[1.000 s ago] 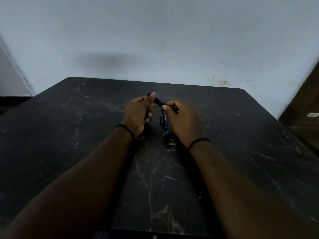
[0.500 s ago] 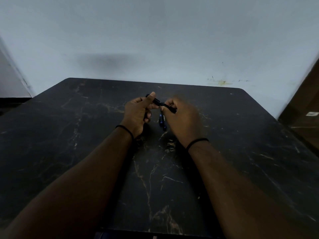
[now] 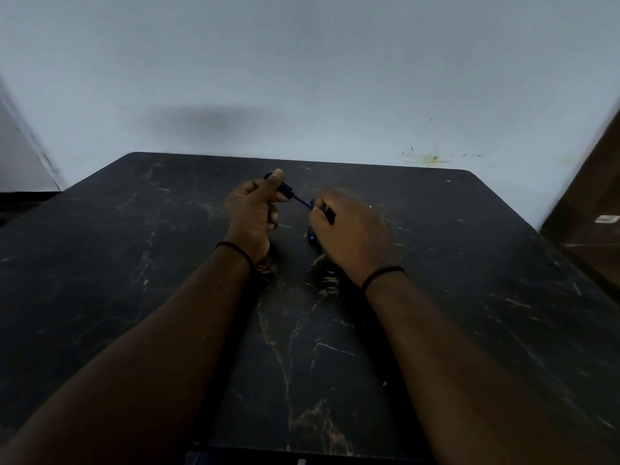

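**A:** What fills most of the view?

**B:** A pale wall [image 3: 302, 62] at the back. Against it stands a dark marbled surface [image 3: 134, 297] with light veins.

**A:** And over that?

**B:** Two bare forearms [image 3: 141, 364] reach in from the near edge, each with a thin black band [image 3: 235, 249] at the wrist. Both hands are above the middle of the surface, near each other but not touching.

**A:** What are they gripping?

**B:** The left hand [image 3: 250, 213] is curled round a black pen barrel [image 3: 286, 188], with the thumb laid along it. The right hand [image 3: 349, 229] has bent fingers that pinch the end of a thin blue refill [image 3: 302, 200]. They also hold a small black piece [image 3: 330, 214], and I can't tell what that is.

**A:** Where does the refill lie?

**B:** It runs bare across the gap, slanting down from the barrel's mouth to the right fingertips.

**A:** Anything smaller?

**B:** A second pen [image 3: 312, 237], dark with a bit of blue, lies on the surface. It is partly hidden under the right hand.
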`<state>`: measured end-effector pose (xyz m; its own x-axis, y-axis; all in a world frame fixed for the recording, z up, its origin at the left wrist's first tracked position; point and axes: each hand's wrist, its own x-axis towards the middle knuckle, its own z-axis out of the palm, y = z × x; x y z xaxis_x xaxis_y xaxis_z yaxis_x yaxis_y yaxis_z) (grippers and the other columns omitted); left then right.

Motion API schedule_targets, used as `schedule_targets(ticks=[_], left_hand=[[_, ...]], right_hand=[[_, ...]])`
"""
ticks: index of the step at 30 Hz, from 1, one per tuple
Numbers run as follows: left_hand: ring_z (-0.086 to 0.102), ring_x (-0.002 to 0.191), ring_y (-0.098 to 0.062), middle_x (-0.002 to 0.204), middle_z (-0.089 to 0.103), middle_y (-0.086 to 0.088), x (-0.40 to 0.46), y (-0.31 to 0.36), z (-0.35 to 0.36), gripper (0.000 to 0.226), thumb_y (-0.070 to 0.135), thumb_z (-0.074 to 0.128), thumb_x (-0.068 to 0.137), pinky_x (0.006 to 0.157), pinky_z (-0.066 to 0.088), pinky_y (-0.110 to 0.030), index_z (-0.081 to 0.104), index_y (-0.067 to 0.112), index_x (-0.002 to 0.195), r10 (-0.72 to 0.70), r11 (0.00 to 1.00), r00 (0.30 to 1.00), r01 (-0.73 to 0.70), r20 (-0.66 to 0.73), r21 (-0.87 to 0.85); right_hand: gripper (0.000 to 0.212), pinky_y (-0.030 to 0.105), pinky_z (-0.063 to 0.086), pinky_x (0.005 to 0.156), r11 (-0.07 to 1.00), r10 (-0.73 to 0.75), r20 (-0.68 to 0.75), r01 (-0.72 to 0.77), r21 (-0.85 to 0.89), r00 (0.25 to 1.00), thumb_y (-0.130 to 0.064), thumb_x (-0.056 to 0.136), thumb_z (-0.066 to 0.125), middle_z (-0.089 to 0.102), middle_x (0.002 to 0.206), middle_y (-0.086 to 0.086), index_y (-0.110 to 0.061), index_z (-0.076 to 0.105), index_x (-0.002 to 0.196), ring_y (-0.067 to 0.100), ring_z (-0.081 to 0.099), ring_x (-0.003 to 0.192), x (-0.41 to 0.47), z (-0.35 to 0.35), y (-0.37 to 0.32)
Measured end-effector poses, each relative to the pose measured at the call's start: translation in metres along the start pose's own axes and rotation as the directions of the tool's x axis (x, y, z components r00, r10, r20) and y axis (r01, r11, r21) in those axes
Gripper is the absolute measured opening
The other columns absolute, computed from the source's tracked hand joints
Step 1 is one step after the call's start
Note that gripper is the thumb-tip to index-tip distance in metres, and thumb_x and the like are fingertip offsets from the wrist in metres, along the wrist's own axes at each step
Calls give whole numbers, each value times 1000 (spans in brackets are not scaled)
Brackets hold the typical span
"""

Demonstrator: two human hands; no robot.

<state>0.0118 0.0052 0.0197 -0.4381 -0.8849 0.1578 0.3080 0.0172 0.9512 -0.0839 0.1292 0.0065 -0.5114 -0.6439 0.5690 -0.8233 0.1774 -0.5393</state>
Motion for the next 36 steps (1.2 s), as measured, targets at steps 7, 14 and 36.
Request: schedule_targets(ticks=[7, 14, 36], left_hand=[[36, 40, -9, 75, 61, -5, 5, 3, -9, 24, 29, 63, 95, 36, 25, -18, 56, 12, 80, -1, 999, 998, -2, -58, -47], [33, 38, -5, 68, 50, 1, 26, 4, -27, 24, 35, 58, 97, 36, 26, -19, 59, 11, 94, -49, 993, 961, 18, -274, -114], [58, 108, -37, 114, 63, -19, 18, -5, -31, 55, 55, 64, 80, 87, 48, -43, 65, 7, 108, 204, 124, 979, -1, -24, 992]], right_hand=[[12, 23, 41, 55, 999, -16, 7, 16, 30, 1000, -30, 92, 53, 62, 73, -5, -23, 57, 83, 7, 55, 64, -1, 1, 0], [15, 23, 42, 52, 996, 12, -50, -8, 88, 999, -35, 87, 55, 63, 67, -7, -22, 59, 81, 6, 57, 61, 1, 2, 6], [10, 22, 49, 58, 795, 309, -197, -139, 591, 930, -17, 98, 53, 65, 70, 2, -17, 61, 91, 11, 60, 63, 6, 6, 3]])
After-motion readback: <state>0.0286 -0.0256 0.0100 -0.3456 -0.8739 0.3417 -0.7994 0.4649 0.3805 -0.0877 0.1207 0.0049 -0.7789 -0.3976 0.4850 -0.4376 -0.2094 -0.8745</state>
